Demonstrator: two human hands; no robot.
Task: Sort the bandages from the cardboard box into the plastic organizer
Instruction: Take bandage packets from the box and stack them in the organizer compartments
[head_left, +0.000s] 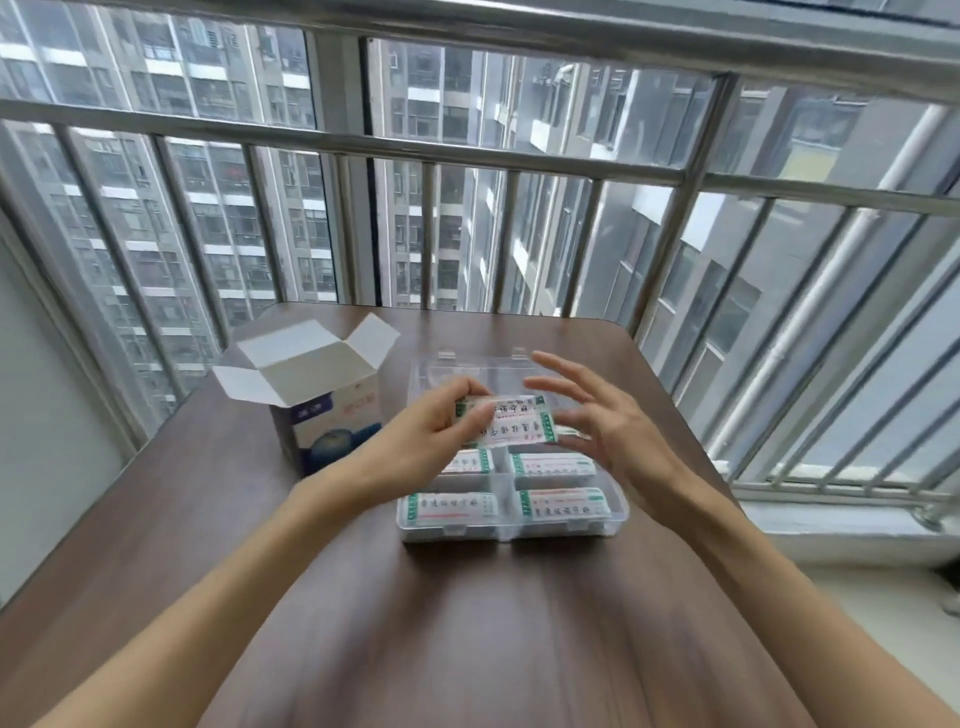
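My left hand (434, 434) grips the left end of a stack of white bandage packets (514, 423) with green ends, held over the middle of the clear plastic organizer (511, 526). My right hand (602, 415) hovers just right of the packets with fingers spread, holding nothing; its fingertips are close to the packets' right end. The near compartments of the organizer hold bandage packets (563, 503), and the far ones look empty. The white-and-blue cardboard box (324, 402) stands to the left of the organizer with its flaps open; its inside is hidden.
Everything stands on a dark brown wooden table (467, 623). The organizer's clear lid (483, 371) lies open toward the far side. A metal railing (467, 156) and window run behind the table and along its right side.
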